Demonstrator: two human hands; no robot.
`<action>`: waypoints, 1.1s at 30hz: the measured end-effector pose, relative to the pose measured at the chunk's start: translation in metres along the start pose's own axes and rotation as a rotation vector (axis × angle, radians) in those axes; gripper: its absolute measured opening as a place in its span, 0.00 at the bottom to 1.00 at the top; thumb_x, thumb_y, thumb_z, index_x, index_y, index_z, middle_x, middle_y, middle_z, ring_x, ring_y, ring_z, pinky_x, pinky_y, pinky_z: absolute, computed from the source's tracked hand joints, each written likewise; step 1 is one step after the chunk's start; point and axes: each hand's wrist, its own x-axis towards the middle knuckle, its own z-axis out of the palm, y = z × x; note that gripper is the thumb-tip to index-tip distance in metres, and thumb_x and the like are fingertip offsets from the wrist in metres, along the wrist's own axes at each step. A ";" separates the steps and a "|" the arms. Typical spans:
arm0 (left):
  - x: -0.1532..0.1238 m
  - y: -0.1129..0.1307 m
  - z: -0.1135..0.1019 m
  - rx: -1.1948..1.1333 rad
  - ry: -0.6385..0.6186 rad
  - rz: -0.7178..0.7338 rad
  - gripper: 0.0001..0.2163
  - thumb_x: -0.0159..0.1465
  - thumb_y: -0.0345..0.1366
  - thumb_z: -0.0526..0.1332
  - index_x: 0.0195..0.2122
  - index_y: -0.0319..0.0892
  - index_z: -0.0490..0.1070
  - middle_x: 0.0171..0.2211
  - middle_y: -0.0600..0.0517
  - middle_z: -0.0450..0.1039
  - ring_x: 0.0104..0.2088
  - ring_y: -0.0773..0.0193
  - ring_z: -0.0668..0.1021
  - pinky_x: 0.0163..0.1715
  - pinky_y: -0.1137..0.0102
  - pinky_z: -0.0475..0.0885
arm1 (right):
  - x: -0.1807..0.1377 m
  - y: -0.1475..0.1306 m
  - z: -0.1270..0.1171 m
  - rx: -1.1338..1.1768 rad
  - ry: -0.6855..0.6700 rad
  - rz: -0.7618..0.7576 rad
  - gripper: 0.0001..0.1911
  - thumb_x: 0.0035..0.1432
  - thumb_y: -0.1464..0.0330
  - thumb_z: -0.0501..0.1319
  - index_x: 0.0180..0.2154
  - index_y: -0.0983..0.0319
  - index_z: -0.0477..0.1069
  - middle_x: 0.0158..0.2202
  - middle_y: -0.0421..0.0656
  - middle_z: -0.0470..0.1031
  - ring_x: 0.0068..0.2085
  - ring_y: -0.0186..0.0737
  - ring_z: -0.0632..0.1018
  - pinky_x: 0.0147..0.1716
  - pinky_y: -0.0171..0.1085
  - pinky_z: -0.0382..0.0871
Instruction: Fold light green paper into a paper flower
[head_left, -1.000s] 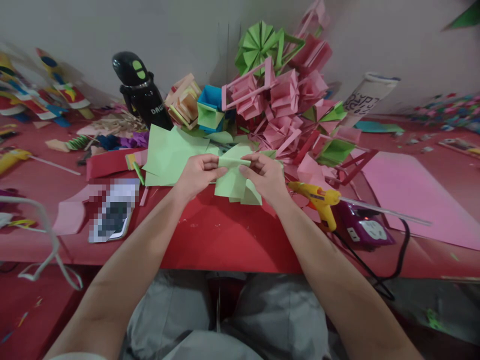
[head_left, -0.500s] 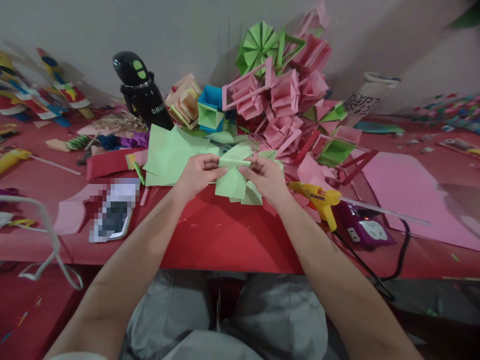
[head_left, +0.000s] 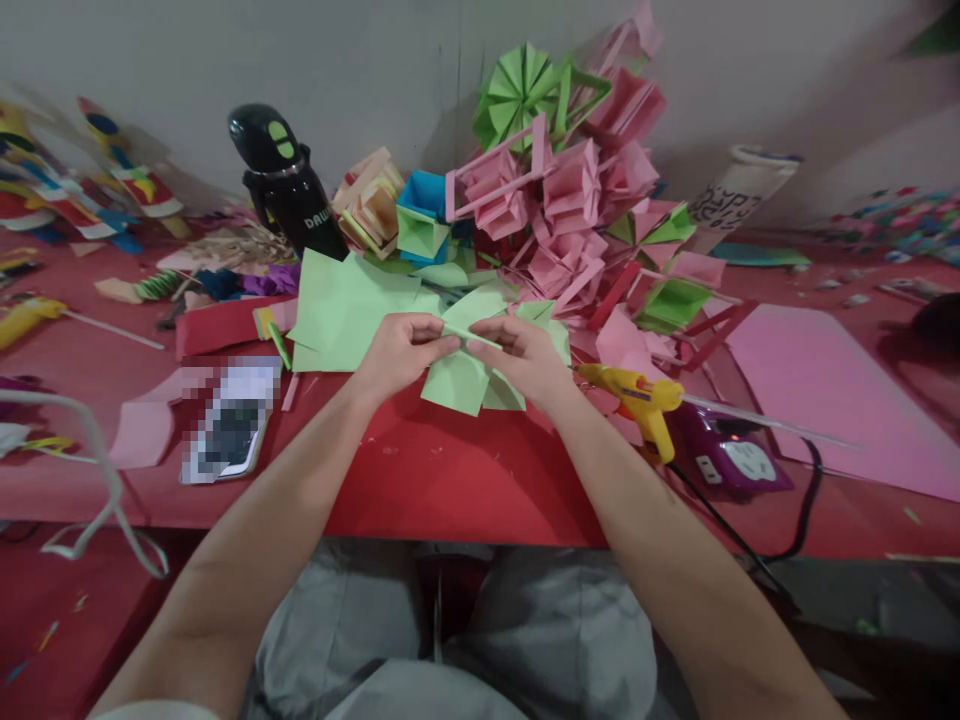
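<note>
Between my two hands is a light green sheet of paper (head_left: pixel 456 384), its upper edge rolled or folded over. My left hand (head_left: pixel 405 350) pinches the fold at its left end, thumb toward me. At the other end, my right hand (head_left: pixel 523 355) grips the fold between thumb and fingers. The lower part of the sheet hangs toward me, slightly tilted. More light green paper pieces (head_left: pixel 506 393) lie under and behind my hands. Larger light green sheets (head_left: pixel 345 310) rest just left of my left hand.
A yellow glue gun (head_left: pixel 637 395) lies right of my right arm, by a purple power socket (head_left: pixel 739 458). Pink and green folded paper shapes (head_left: pixel 570 185) pile up behind. At left are a phone (head_left: pixel 238 420) and a black bottle (head_left: pixel 292 185) on the red table (head_left: pixel 465 490).
The green paper has turned slightly, its lower edge swinging left and toward me. My right fingers have shifted left along the fold, closer to my left hand.
</note>
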 end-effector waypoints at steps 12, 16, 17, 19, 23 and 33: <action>0.002 -0.004 0.003 0.104 0.018 0.011 0.17 0.54 0.43 0.73 0.40 0.39 0.76 0.34 0.49 0.80 0.36 0.59 0.80 0.36 0.67 0.75 | 0.003 0.003 -0.001 -0.002 0.134 -0.002 0.16 0.51 0.55 0.70 0.31 0.61 0.75 0.28 0.40 0.74 0.29 0.34 0.70 0.30 0.37 0.64; 0.002 -0.005 0.002 0.126 -0.036 0.050 0.16 0.57 0.45 0.71 0.41 0.39 0.78 0.36 0.47 0.81 0.38 0.58 0.81 0.38 0.66 0.75 | 0.002 0.002 -0.002 -0.013 0.064 -0.005 0.19 0.49 0.53 0.71 0.32 0.61 0.74 0.28 0.39 0.73 0.29 0.33 0.69 0.29 0.37 0.62; 0.001 -0.005 0.002 0.142 -0.061 0.058 0.16 0.58 0.45 0.70 0.41 0.39 0.78 0.36 0.47 0.81 0.38 0.58 0.81 0.38 0.66 0.75 | 0.002 0.001 -0.002 -0.025 0.045 -0.006 0.19 0.50 0.52 0.71 0.31 0.61 0.74 0.27 0.38 0.71 0.28 0.33 0.67 0.29 0.37 0.61; 0.000 -0.004 0.003 0.170 -0.085 0.069 0.17 0.58 0.46 0.70 0.41 0.39 0.79 0.36 0.48 0.82 0.37 0.58 0.81 0.38 0.66 0.75 | 0.001 -0.001 -0.001 -0.051 0.030 -0.011 0.20 0.51 0.51 0.70 0.29 0.61 0.72 0.25 0.37 0.68 0.26 0.31 0.64 0.27 0.36 0.59; -0.001 -0.001 0.005 0.163 -0.052 0.059 0.16 0.59 0.47 0.70 0.38 0.39 0.79 0.34 0.48 0.81 0.35 0.60 0.80 0.36 0.67 0.74 | 0.000 -0.002 -0.001 -0.079 0.062 -0.028 0.20 0.54 0.51 0.68 0.28 0.60 0.69 0.24 0.36 0.64 0.26 0.31 0.61 0.25 0.36 0.56; -0.002 0.001 0.005 0.179 -0.039 0.081 0.15 0.59 0.47 0.69 0.34 0.39 0.78 0.32 0.49 0.81 0.33 0.61 0.80 0.34 0.69 0.74 | -0.001 -0.003 -0.001 -0.135 0.057 -0.043 0.23 0.55 0.47 0.66 0.28 0.60 0.67 0.24 0.36 0.63 0.25 0.31 0.60 0.24 0.36 0.53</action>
